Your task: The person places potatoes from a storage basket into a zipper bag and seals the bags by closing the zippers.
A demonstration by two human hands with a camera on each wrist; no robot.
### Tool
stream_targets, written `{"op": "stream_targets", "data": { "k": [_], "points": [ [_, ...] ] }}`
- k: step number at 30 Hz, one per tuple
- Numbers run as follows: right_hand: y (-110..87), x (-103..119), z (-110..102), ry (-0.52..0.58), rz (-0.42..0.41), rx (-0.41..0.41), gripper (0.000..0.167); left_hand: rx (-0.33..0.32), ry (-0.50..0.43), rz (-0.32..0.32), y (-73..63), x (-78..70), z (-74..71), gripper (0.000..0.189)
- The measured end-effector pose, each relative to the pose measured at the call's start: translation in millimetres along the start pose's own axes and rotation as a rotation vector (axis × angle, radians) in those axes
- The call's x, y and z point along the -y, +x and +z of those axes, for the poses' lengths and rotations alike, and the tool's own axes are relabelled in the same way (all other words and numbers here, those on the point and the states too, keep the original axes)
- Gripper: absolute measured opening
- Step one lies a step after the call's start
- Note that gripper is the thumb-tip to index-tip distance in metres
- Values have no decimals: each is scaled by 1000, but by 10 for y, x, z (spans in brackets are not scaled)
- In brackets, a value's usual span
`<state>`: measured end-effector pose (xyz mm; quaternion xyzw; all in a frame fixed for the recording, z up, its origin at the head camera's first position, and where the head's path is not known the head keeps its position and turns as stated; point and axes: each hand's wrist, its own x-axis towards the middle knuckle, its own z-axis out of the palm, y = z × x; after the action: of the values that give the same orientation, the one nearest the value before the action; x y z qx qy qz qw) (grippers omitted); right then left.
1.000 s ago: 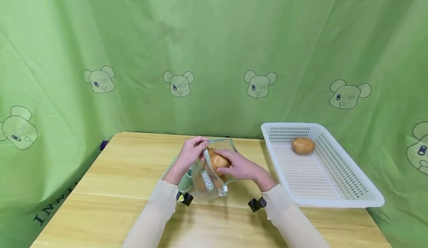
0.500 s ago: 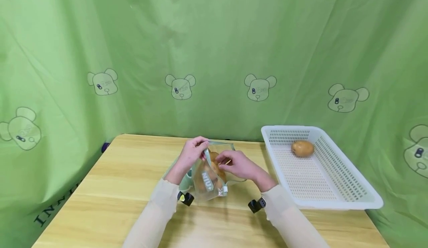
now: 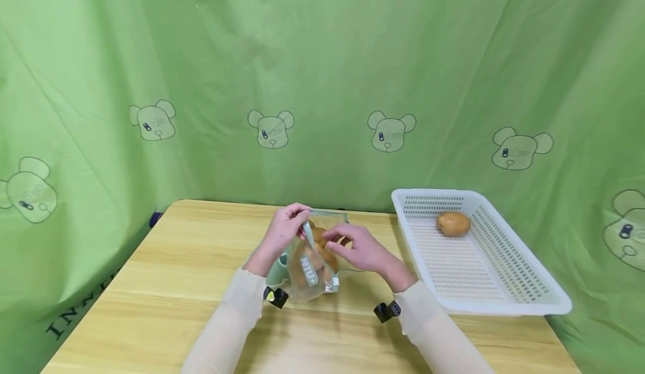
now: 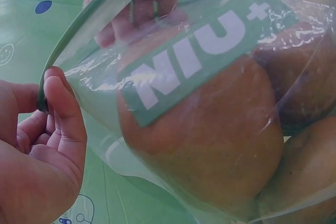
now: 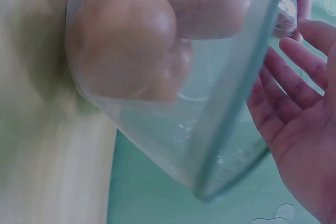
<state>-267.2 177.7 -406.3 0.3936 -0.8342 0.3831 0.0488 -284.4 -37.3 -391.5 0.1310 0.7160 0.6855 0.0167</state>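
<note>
A clear zip bag (image 3: 302, 291) with a green rim and a NIU+ label (image 4: 184, 59) stands between my hands, its mouth spread apart. Several rounded, orange-brown, potato-like things (image 5: 123, 35) lie inside it. My left hand (image 3: 279, 231) pinches the bag's green rim (image 4: 68, 35) between thumb and fingers. At the right side of the mouth is my right hand (image 3: 364, 248), its fingers loosely bent over the contents. The right wrist view shows its palm and fingers (image 5: 286, 85) beside the rim with nothing gripped.
A white perforated basket (image 3: 496, 308) stands at the table's right side, with one oval orange-brown thing (image 3: 453, 224) at its far end. A green patch (image 3: 277, 273) shows beside the bag under my left wrist. Green printed cloth (image 3: 322, 161) hangs behind the wooden table (image 3: 166, 284).
My right hand has let go of the orange-brown thing, which has sunk lower in the bag, and its fingers have drawn back a little. The left hand keeps its pinch on the rim.
</note>
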Motion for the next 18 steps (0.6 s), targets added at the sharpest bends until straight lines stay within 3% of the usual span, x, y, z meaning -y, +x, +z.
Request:
{"op": "stream_targets", "data": {
  "k": [4,9,14,18],
  "points": [
    [-52,85,-147,-80,-3,-5,19,-14,0,10,-14,3,-2,21],
    [-163,139,-434,-168,39,72,17,-12,-12,14,-23,14,-16,21],
    [-281,74,-733,-259,116,125,15,8,-24,-2,-31,-13,-36,23],
    [-365,-79,-958,-363,217,140,16,27,-12,-3,-106,-152,-32,23]
  ]
}}
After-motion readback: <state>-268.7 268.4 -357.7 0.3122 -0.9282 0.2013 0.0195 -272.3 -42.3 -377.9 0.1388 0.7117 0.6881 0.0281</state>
